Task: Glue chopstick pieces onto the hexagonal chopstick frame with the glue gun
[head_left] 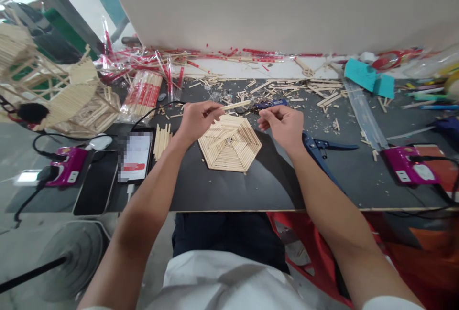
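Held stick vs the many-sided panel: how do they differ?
Shape: the stick is slim and straight; the panel is a broad polygon built up from rows of sticks.
Size: the panel covers far more area than the stick.
Pose: the stick is held up in the fingers of the left hand; the panel lies on the dark table.
Shared: both are pale and look wooden.

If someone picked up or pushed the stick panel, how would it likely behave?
The panel is probably light for its size, being built from thin sticks. Lying flat with straight edges, it would likely slide rather than roll. So many separate sticks suggest it might break if bent.
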`<action>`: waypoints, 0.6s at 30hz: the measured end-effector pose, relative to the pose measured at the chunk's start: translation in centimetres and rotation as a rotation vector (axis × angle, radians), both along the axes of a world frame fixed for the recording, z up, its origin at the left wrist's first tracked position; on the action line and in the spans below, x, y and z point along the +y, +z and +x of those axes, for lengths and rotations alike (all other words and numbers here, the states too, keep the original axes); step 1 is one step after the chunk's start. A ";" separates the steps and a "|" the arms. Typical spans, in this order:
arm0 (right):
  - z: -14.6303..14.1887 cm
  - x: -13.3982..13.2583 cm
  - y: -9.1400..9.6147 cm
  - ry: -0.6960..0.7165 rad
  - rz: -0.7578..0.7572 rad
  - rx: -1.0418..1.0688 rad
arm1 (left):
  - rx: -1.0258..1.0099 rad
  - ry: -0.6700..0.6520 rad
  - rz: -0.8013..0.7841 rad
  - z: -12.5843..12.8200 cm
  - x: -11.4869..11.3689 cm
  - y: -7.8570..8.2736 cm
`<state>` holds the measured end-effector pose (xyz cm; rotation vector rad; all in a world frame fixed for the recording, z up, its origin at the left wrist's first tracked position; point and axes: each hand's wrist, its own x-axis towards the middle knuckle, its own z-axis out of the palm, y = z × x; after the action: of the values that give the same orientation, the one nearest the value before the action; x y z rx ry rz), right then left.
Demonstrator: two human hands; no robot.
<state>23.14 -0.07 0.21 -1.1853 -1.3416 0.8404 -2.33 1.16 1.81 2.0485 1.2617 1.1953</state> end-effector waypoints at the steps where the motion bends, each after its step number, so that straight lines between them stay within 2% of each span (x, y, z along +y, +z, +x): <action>1: 0.0 0.0 -0.1 0.052 -0.005 -0.005 | 0.014 0.000 0.002 0.0 0.0 0.0; 5: -0.1 0.0 -0.7 0.218 0.021 -0.033 | 0.174 -0.005 0.067 -0.4 -0.6 -0.9; 8: -0.5 0.0 -1.3 0.250 0.040 -0.030 | 0.231 -0.010 0.116 -0.5 -1.3 -1.8; 11: -1.0 -0.2 -1.6 0.287 -0.006 -0.078 | 0.247 -0.029 0.127 -0.2 -2.0 -2.4; 15: -1.9 -0.8 -1.3 0.236 -0.055 -0.109 | 0.285 -0.008 0.210 0.4 -2.6 -2.4; 18: -2.3 -1.0 -0.9 0.282 -0.087 -0.016 | 0.302 0.013 0.243 0.4 -2.7 -2.3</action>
<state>20.85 -1.10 -0.70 -1.0848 -1.5210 1.1008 -1.90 -1.58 -0.52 2.4769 1.3178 1.1212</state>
